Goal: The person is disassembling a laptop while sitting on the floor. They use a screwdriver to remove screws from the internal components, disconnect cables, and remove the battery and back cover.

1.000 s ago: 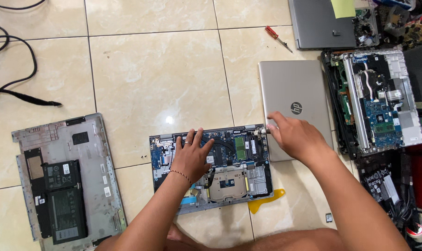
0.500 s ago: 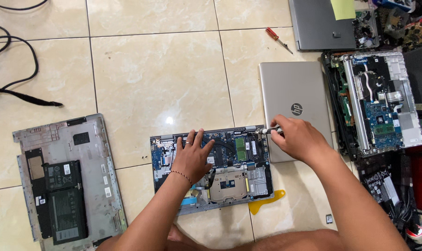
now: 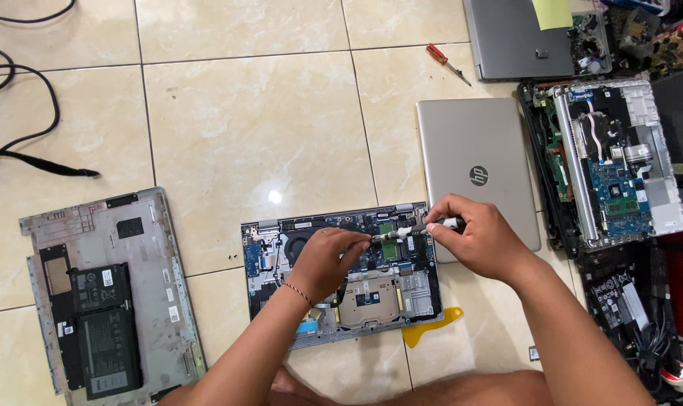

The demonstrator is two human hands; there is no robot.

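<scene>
So right in front of the person, on the tiled floor (image 3: 266, 113), sits an opened laptop base (image 3: 341, 274) with its board and fan showing. Left hand (image 3: 322, 259) rests on the middle of it, fingers curled down onto the board, the grip pressed on the parts rather than wrapped round anything. Right hand (image 3: 477, 240) hovers over the base's upper right corner, grip pinching a small screwdriver (image 3: 413, 229) that lies nearly level, its tip pointing left to just beside the left fingertips, over the top edge of the board. A yellow pry tool (image 3: 431, 325) pokes out from under the base's lower right corner.

Off to the left, well apart, lies a removed bottom cover (image 3: 116, 293) with a black battery (image 3: 104, 331) on it. Just behind the right hand is one closed silver laptop (image 3: 473, 158), touching the base's right edge. Further right, another gutted laptop (image 3: 608, 162) with a blue board. At the far end: one red-handled screwdriver (image 3: 446, 63), a grey laptop (image 3: 510, 37) with a yellow sticky note (image 3: 552, 13), and black cables (image 3: 25, 113) at far left.

Count: two screwdrivers, four laptop bodies, one loose cover.
</scene>
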